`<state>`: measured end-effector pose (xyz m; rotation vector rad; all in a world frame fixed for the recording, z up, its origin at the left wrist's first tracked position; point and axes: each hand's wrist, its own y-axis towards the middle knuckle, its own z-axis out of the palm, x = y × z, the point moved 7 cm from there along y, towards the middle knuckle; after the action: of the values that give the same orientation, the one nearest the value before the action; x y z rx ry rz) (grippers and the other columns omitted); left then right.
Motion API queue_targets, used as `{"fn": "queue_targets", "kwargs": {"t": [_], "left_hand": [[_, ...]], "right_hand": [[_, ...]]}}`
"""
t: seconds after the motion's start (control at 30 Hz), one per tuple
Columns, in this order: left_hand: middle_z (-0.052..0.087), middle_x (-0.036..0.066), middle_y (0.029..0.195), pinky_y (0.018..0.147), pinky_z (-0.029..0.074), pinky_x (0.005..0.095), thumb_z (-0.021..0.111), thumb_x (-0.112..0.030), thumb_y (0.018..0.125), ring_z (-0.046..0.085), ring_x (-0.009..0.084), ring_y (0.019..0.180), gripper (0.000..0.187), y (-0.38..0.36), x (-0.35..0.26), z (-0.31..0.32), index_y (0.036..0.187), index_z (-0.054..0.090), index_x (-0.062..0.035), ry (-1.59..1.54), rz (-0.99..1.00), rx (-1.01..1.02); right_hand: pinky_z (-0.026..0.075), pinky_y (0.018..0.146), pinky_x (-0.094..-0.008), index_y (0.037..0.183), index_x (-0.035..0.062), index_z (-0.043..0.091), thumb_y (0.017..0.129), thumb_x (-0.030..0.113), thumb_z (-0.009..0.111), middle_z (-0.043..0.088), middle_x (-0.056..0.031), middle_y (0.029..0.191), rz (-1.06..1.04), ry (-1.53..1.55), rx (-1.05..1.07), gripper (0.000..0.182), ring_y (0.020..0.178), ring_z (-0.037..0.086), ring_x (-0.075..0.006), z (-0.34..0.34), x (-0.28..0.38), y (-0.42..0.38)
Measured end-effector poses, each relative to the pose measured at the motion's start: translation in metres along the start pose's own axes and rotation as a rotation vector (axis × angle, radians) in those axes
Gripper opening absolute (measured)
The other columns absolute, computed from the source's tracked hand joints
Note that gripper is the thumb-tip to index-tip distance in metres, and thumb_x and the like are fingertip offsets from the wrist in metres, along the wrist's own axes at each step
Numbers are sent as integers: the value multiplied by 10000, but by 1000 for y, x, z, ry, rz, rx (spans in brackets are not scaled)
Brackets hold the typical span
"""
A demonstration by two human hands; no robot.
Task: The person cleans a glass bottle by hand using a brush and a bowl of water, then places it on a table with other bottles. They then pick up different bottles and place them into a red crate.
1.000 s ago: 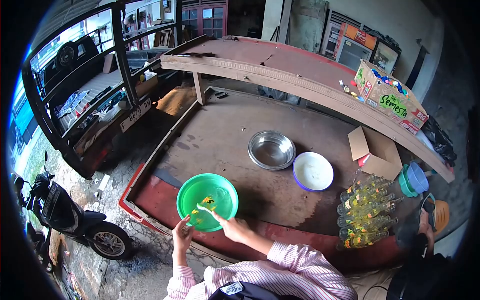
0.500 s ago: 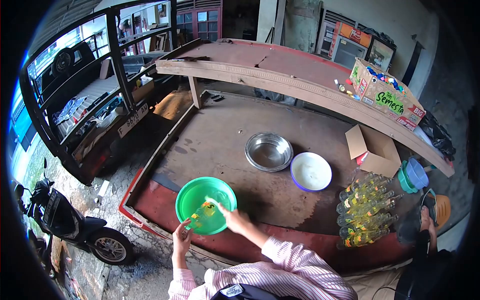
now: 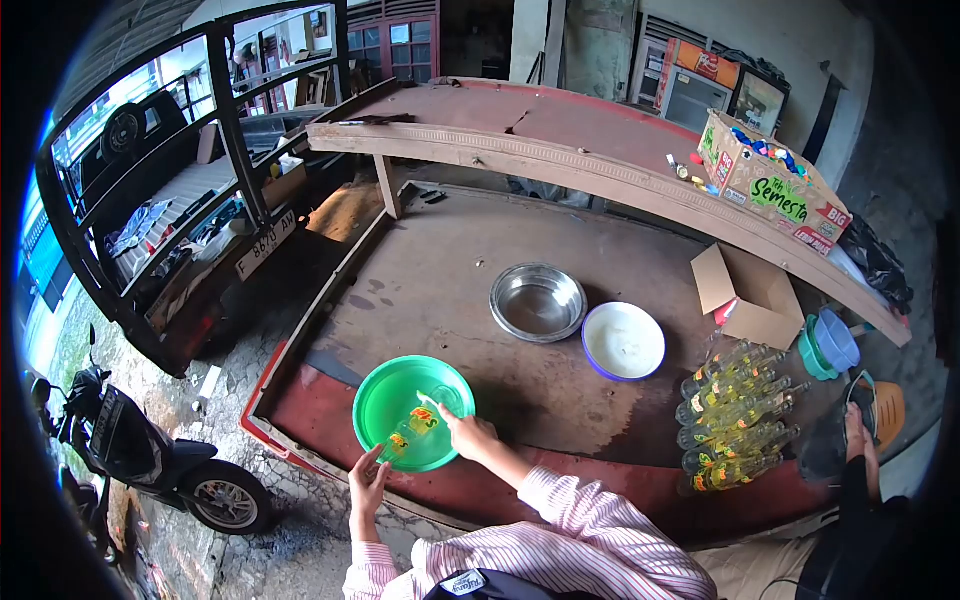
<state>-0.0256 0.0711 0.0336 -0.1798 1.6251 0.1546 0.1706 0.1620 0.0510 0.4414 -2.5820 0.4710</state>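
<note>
A green plastic basin (image 3: 372,392) sits at the near edge of the worn red-brown platform (image 3: 440,270). A glass bottle with a yellow-green label (image 3: 413,428) lies tilted inside it. My left hand (image 3: 366,484) reaches over the basin's near rim and holds the bottle's lower end. My right hand (image 3: 467,436) is over the basin's right side. Its fingers are closed on a small pale thing at the bottle's upper end; I cannot tell what it is. Both sleeves are pink-striped.
Beyond the basin are a steel bowl (image 3: 538,300) and a white bowl with a purple rim (image 3: 624,342). Rows of bottles (image 3: 735,418), an open cardboard box (image 3: 750,295), stacked plastic tubs (image 3: 828,350) and another person's hand (image 3: 857,432) are at right. A motorcycle (image 3: 130,455) stands lower left.
The bottle has turned and slid a little right in the basin. My right hand moved with it toward the basin's right side, and my left hand dropped slightly toward the near rim.
</note>
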Motion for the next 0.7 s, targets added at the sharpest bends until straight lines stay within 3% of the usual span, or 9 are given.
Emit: {"fn": "queue_targets", "kwargs": {"t": [0.1, 0.17, 0.23, 0.27, 0.3, 0.43, 0.57, 0.63, 0.7], "left_hand": [[582, 78, 931, 644, 454, 193, 573, 7, 772, 518, 46, 707, 377, -2, -6, 0, 1137, 481, 36, 50, 27, 7], [586, 87, 966, 679, 453, 211, 580, 7, 759, 541, 71, 752, 376, -3, -4, -2, 1124, 493, 32, 130, 14, 6], [590, 95, 1002, 714, 451, 229, 587, 8, 746, 564, 95, 796, 375, -3, -6, 0, 1112, 505, 28, 210, -1, 4], [584, 121, 1023, 743, 445, 246, 594, 28, 725, 568, 129, 844, 370, -4, -21, 3, 1088, 525, 10, 285, 144, -27], [578, 147, 1044, 772, 440, 264, 600, 48, 705, 573, 164, 891, 369, -7, -34, 5, 1065, 546, -7, 359, 292, -59], [543, 183, 1087, 822, 430, 317, 597, 65, 665, 551, 256, 985, 376, -8, -42, 6, 1029, 565, -21, 397, 299, -36], [560, 162, 1069, 820, 433, 342, 584, 62, 632, 551, 290, 971, 333, -5, -48, 8, 956, 597, -15, 470, 275, -10], [564, 154, 1063, 808, 439, 346, 576, 65, 631, 556, 294, 956, 308, -6, -48, 10, 926, 608, -18, 484, 255, 8], [580, 85, 1056, 884, 378, 412, 541, 48, 668, 570, 280, 909, 259, -8, -51, 14, 900, 621, -34, 618, 299, 34]], "right_hand": [[493, 568, -416, 1326, 220, 234, 844, 150, 365, 587, -202, 764, -94, 106, 187, 504, 631, 601, -316, 15, 32, -22], [490, 548, -429, 1329, 249, 215, 839, 161, 377, 581, -220, 756, -438, 74, -225, 524, 583, 595, -318, 39, 33, -26], [493, 545, -420, 1324, 261, 230, 835, 166, 384, 587, -209, 780, -159, 46, 69, 522, 613, 603, -313, 9, 31, -30], [494, 545, -415, 1319, 262, 246, 833, 168, 388, 598, -182, 800, -12, -19, 128, 515, 658, 611, -297, -14, 29, -32], [492, 555, -407, 1317, 252, 257, 834, 170, 388, 605, -157, 800, -55, -8, -66, 507, 679, 613, -282, 5, 1, -7], [491, 599, -410, 1320, 225, 254, 838, 171, 385, 603, -169, 821, 8, -46, 14, 502, 698, 610, -299, -2, 4, -4], [488, 611, -434, 1320, 227, 249, 851, 181, 362, 593, -193, 799, -319, 24, -67, 485, 689, 596, -350, 3, 30, -31], [494, 608, -429, 1317, 247, 251, 857, 193, 361, 592, -196, 815, -89, 9, 127, 476, 685, 598, -349, -11, 17, -29], [495, 566, -409, 1316, 273, 243, 847, 197, 393, 587, -198, 822, 23, -71, 14, 499, 650, 601, -323, -20, -9, -9]]}}
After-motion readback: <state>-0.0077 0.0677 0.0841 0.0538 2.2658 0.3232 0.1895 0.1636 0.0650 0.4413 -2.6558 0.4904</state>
